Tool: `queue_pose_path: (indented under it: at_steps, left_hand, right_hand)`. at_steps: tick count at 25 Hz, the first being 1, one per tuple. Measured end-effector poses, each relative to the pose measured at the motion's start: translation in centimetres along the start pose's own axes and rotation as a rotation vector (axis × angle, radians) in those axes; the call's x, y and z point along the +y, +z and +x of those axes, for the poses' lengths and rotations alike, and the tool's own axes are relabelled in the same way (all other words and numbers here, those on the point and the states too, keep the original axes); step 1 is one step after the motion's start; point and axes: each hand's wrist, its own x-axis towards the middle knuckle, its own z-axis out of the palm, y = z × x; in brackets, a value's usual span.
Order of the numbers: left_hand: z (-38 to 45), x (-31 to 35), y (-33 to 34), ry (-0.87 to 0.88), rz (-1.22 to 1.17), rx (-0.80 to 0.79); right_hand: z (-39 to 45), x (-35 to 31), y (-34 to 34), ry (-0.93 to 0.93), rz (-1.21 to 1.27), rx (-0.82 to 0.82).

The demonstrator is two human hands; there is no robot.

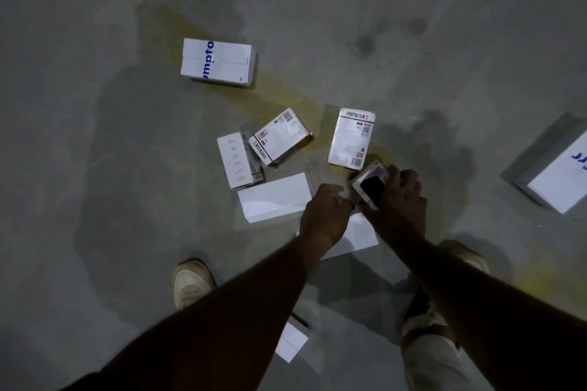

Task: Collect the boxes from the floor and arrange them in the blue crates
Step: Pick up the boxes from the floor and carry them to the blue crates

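Head view, looking down on a grey concrete floor (95,136) with a faded yellow stripe (279,95).

Item 1: right hand (401,197), fingers curled round a small box with a dark panel (370,187), held tilted just above the floor.
Item 2: left hand (325,216), close beside the small box; fingers bent toward it, but whether they are touching or gripping it cannot be told.
Item 3: large white box with blue lettering (217,62), lying flat, well apart from the rest.
Item 4: two printed boxes marked PORTRONICS, one upright in frame (351,138) near the right hand, one tilted (281,136).
Item 5: narrow white box (238,160), touching the tilted printed one.
Item 6: plain white box (274,197), lying beside the left hand.
Item 7: another plain white box (360,236), partly hidden under both forearms.
Item 8: white box with blue writing (559,174), at the right edge.
Item 9: small white box (292,341), between two pale shoes (192,282).
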Motion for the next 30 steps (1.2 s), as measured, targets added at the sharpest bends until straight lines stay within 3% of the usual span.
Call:
queue_pose_path:
  at_steps: [2, 5, 7, 8, 10, 11, 13, 16, 19, 24, 27, 30]
  left_hand:
    - [-0.2, 0.4, 0.3, -0.010, -0.078, -0.008]
    - [-0.4, 1.6, -0.4, 0.064, -0.241, -0.083]
    - [-1.1, 2.7, -1.3, 0.067, -0.492, -0.225]
    - [-1.5, 3.1, -1.8, 0.046, -0.574, -0.297]
    - [-1.6, 2.8, -2.7, -0.026, -0.679, -0.372]
    - [-1.4, 2.1, -3.2, -0.069, -0.731, -0.363]
    - [-0.8, 0.3, -4.7, -0.123, -0.764, -0.269]
    - [0.2, -2.8, -7.1, -0.097, -0.719, -0.150]
    - [1.0, -5.6, -8.8, -0.083, -0.688, -0.084]
    - [1.4, -7.3, -10.3, -0.081, -0.694, -0.036]
    - [1.2, -7.2, -10.7, -0.093, -0.709, -0.029]
    - [0.9, -6.6, -11.0, -0.100, -0.732, -0.002]
  right_hand:
    - [0.2, 0.2, -1.0, 0.010, 0.040, -0.017]
    - [0.1, -0.5, -3.6, 0.201, 0.169, 0.141]
    - [-1.0, -1.8, -5.3, 0.139, 0.382, 0.184]
    - [-1.6, -2.5, -6.0, 0.076, 0.547, 0.106]
    - [-2.4, -3.4, -6.4, 0.020, 0.843, -0.205]
    - [-2.3, -3.4, -5.8, 0.031, 0.885, -0.252]
    - [-1.0, -3.8, -4.6, 0.145, 0.800, -0.180]
    - [2.3, -6.1, -2.9, 0.270, 0.475, 0.037]
    - [5.8, -10.1, -1.4, 0.203, 0.418, -0.012]
    - [7.2, -11.7, 1.5, 0.312, 0.326, -0.064]
    - [5.4, -9.4, 0.9, 0.334, 0.469, 0.044]
    - [2.1, -7.2, -0.1, 0.264, 0.720, 0.033]
